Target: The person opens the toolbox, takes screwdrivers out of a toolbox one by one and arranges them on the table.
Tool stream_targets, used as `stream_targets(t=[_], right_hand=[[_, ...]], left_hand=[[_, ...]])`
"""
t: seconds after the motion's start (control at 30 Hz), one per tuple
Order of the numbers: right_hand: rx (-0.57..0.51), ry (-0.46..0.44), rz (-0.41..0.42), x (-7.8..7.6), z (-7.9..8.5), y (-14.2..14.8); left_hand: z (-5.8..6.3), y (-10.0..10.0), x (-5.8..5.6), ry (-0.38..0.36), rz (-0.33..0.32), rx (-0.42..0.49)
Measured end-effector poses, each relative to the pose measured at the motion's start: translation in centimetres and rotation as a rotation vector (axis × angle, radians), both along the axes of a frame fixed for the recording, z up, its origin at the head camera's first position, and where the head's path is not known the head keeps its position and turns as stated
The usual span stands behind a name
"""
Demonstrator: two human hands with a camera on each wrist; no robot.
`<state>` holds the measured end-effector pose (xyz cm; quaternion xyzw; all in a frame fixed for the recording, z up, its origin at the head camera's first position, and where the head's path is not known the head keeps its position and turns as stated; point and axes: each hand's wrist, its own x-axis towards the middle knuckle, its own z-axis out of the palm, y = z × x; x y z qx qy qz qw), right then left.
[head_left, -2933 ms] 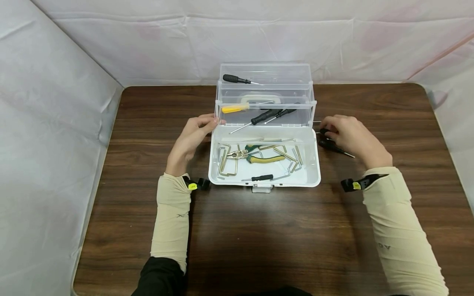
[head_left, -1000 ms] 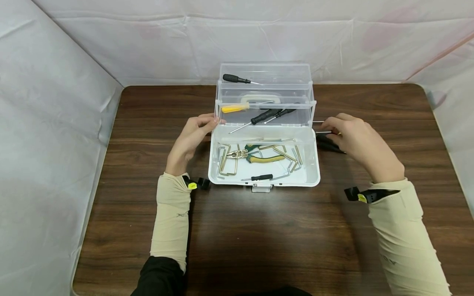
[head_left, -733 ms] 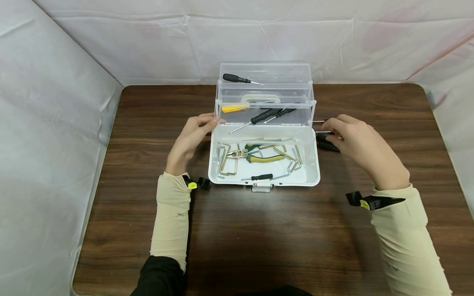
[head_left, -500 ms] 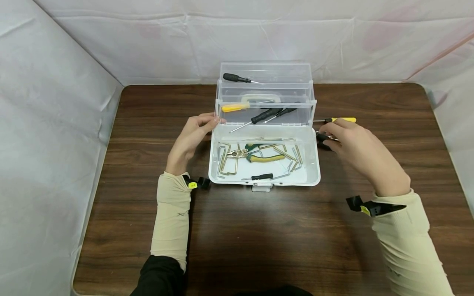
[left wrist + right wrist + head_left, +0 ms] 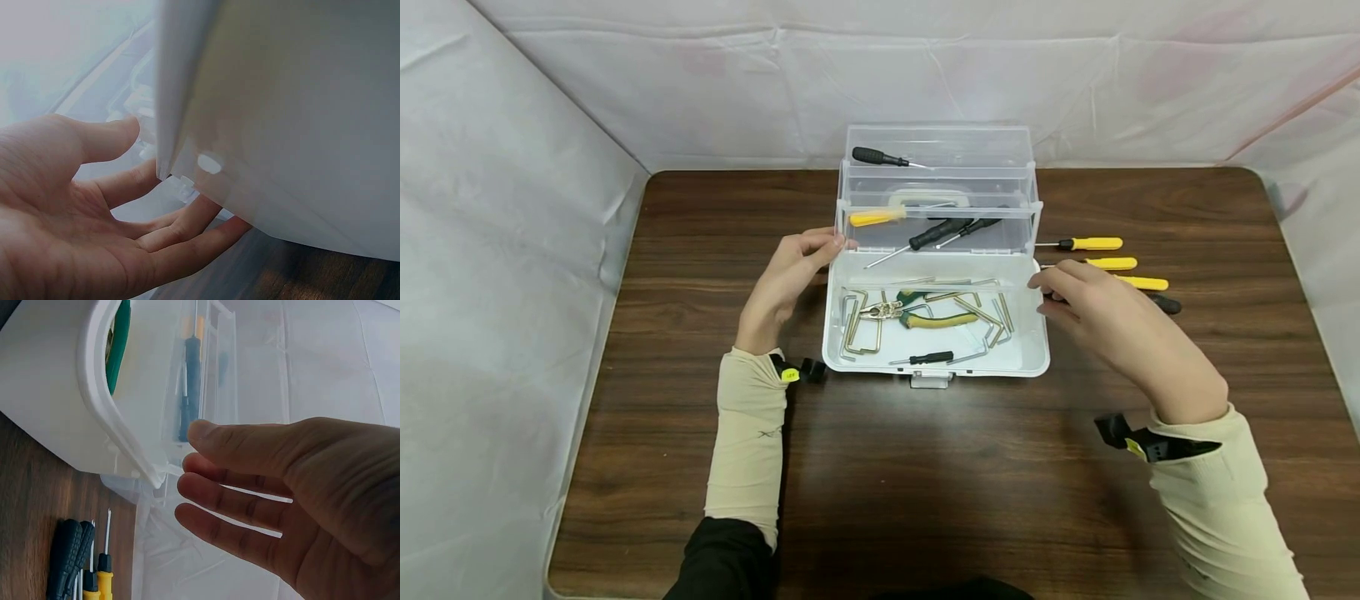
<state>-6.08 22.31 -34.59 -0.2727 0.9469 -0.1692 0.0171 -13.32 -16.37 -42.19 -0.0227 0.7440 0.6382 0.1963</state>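
An open toolbox with a white base (image 5: pixel 1033 342) and a clear lid (image 5: pixel 1000 143) stands mid-table. My left hand (image 5: pixel 782 287) rests its relaxed fingertips against the rear left hinge corner; in the left wrist view the thumb stays apart from the edge. Beside the right rim hovers my right hand (image 5: pixel 1123 337), its fingers extended and holding nothing in the right wrist view. Partly under it lie screwdrivers with yellow handles (image 5: pixel 1097 244) and black handles (image 5: pixel 64 550). Inside the base are green-and-yellow pliers (image 5: pixel 936 322), several L-shaped hex keys (image 5: pixel 878 337) and a small black screwdriver (image 5: pixel 931 358).
Behind the hinge, the lid holds a yellow-handled screwdriver (image 5: pixel 876 218) and black screwdrivers (image 5: pixel 942 234), with another black screwdriver (image 5: pixel 880 157) higher up. A latch (image 5: pixel 929 382) juts from the front. White sheeting (image 5: pixel 775 92) encloses the wooden table (image 5: pixel 880 492).
My right hand has left the screwdrivers' shafts and moved forward and left to the toolbox's right rim, uncovering the yellow handles and a black one. My left hand stays put.
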Motion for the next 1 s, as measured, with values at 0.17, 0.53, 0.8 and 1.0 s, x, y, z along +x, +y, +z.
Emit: stream_targets(t=[0.17,0.53,0.8,1.0], right_hand=[[-0.009,0.026,0.036,0.5,-0.2,-0.4],[-0.043,0.058,0.154,1.1,-2.0,-2.1],[-0.005,-0.049,0.225,1.1,-3.4,-4.0],[0.018,-0.143,0.262,0.5,-4.4,-6.0]], left_hand=[[0.0,0.1,0.0,0.001,0.000,-0.002],[0.0,-0.1,0.0,0.004,-0.006,0.013],[0.0,-0.2,0.0,-0.005,-0.009,0.016],[0.0,-0.1,0.0,0.001,-0.010,0.017]])
